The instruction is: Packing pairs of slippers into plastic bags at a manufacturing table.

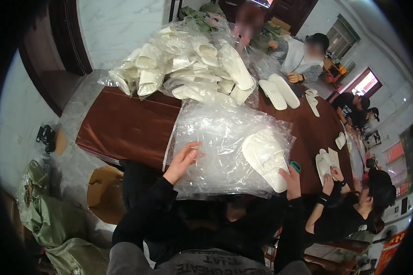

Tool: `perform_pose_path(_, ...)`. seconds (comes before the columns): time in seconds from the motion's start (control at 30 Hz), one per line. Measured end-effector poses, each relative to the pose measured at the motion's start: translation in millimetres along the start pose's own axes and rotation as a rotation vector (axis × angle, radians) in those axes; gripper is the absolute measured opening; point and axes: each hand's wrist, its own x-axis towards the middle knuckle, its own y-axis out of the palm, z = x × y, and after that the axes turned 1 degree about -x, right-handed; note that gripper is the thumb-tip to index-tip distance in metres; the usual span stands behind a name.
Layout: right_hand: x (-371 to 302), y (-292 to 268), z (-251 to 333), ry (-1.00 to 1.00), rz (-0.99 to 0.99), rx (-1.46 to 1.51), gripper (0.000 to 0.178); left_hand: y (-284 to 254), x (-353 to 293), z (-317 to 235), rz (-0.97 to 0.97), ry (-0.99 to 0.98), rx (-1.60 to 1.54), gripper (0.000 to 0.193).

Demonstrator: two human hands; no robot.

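My right hand [291, 181] grips a pair of white slippers [264, 155] by one end, and they slant over the plastic. Beneath lies a broad stack of clear plastic bags [211, 137] on the brown-covered table. My left hand [182, 162] is at the near left part of the bags, its fingers stretched out and nothing held in them. Whether it touches the top bag I cannot tell. Right beside my right hand shows the green handle of a tool, perhaps scissors [295, 166], partly hidden.
A large heap of bagged white slippers [188, 64] covers the far side of the table [128, 123]. Loose slippers [280, 91] lie to its right. Co-workers sit around the table; one at right handles slippers [325, 165]. A cardboard box [106, 192] and green sacks [55, 220] stand left.
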Motion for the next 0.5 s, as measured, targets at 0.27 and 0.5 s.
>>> perform_pose_path(0.27, 10.3, 4.8, -11.8, -0.027, -0.101, -0.004, 0.025, -5.7, 10.1, 10.6, -0.032, -0.185, -0.15, 0.016)
perform_pose_path(0.5, 5.7, 4.0, -13.7, -0.04, -0.094, 0.035, 0.018, 16.4, 40.1, 19.0, 0.116, -0.097, 0.05, 0.012)
